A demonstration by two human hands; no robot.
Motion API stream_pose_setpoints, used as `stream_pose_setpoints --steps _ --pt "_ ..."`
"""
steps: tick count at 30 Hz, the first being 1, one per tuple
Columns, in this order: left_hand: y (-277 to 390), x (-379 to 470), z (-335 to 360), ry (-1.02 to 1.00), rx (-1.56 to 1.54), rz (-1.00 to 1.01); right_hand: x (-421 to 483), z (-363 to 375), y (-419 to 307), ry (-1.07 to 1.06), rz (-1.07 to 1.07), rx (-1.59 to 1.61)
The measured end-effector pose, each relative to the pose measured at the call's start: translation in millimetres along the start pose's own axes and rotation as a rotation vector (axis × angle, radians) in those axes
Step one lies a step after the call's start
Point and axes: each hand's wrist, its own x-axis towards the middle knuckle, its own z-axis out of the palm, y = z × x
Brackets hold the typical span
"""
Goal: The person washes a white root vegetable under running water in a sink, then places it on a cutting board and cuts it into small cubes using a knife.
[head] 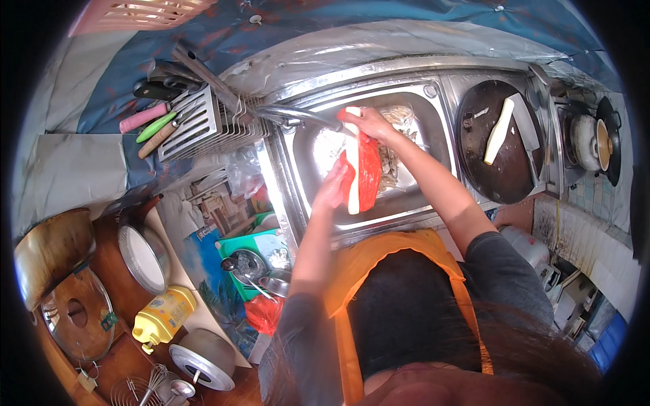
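Note:
Over a stainless steel sink [442,147], my two hands hold a long, pale peeled root vegetable [354,177], upright in the picture under the faucet spout [315,121]. My right hand [373,124] grips its far end, with some red film at the fingertips. Lower down, my left hand [332,185] closes around its side, with red film between fingers and root. A crumpled red plastic bag [369,170] hangs against the root's right side. Brownish peelings [401,115] lie in the basin, partly hidden by the bag and my right forearm.
To the right, a round dark chopping board [472,152] carries another peeled root [500,131] and a cleaver [525,122]. A lidded pot [584,142] stands beyond. At left are a wire utensil rack [223,122] with knives, a green crate [228,248] and a yellow bottle [165,314].

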Motion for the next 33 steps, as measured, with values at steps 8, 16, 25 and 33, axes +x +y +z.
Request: stream_pose_setpoints --steps 8,16,25,33 --pt "1 13 -13 0.241 0.067 0.076 -31 17 42 -0.034 -0.018 0.486" --pt "-34 18 13 0.216 0.203 0.156 -29 39 78 0.340 -0.496 -0.484" --pt "-21 18 27 0.142 0.702 0.266 31 39 67 0.308 0.225 0.390" --pt "-33 10 11 0.186 1.046 0.388 19 56 70 0.496 -0.450 -0.015"
